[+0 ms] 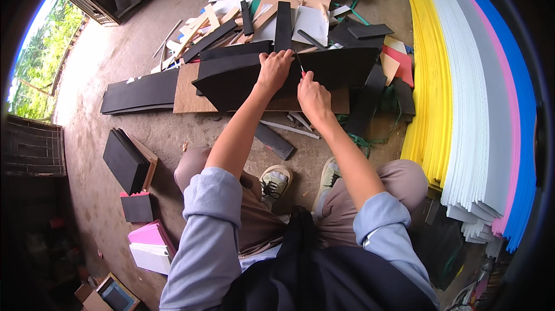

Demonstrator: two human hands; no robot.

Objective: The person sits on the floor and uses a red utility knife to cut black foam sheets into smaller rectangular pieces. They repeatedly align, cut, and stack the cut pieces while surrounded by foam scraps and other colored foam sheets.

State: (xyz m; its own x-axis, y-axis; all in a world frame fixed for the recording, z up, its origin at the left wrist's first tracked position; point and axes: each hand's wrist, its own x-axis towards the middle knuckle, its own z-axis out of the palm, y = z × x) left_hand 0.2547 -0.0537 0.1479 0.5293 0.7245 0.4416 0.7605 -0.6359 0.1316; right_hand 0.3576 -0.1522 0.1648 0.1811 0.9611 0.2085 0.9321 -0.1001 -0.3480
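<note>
A black foam sheet stands tilted in front of me, its long upper edge toward the scrap heap. My left hand grips that edge, fingers bent over it. Just to the right, my right hand is closed around the red handle of a knife. Its thin blade points up and away from me and meets the sheet's edge close to my left fingers. The blade's tip is too small to make out. Behind the sheet a narrow black strip reaches away from me. A brown board lies under the sheet.
Offcuts in black, white and tan are heaped beyond the sheet. Tall stacks of yellow sheets and pale sheets line the right side. Black blocks and pink pieces lie at left. A loose black strip rests before my shoes.
</note>
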